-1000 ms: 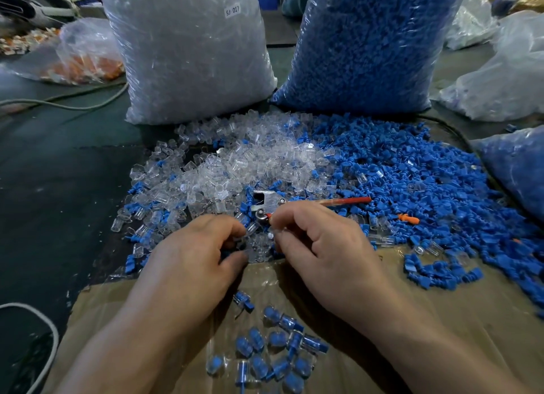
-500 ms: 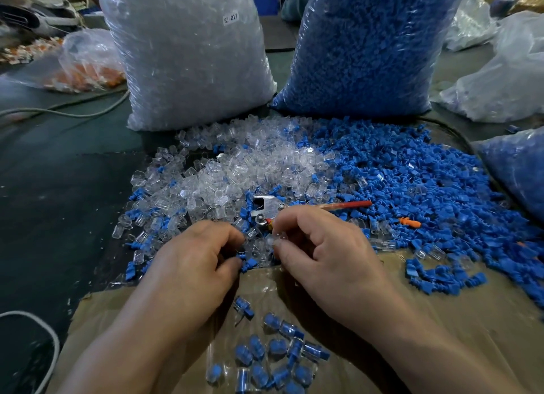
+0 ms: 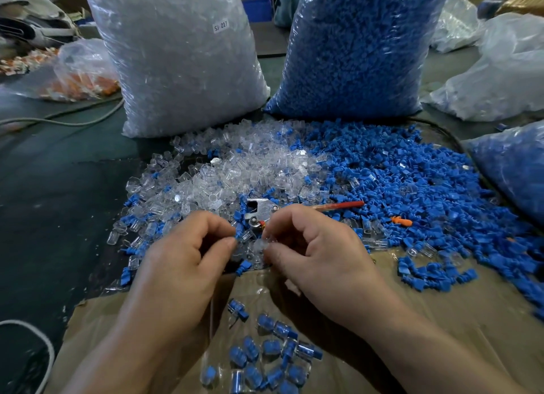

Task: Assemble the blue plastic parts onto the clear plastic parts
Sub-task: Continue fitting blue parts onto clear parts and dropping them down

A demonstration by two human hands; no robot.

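Hands barely shifted from a moment ago, fingertips still nearly meeting at the pile's near edge. Left hand pinches a small ribbed blue plug; right hand pinches a glossy clear cap. Finished blue-in-clear pieces lie on brown cardboard.

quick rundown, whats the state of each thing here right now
left hand, pinching a blue part
right hand, pinching a clear part
clear parts bag, upright, full
blue parts bag, upright, full
assembled pieces, loose on cardboard
red pen, lying on the blue pile
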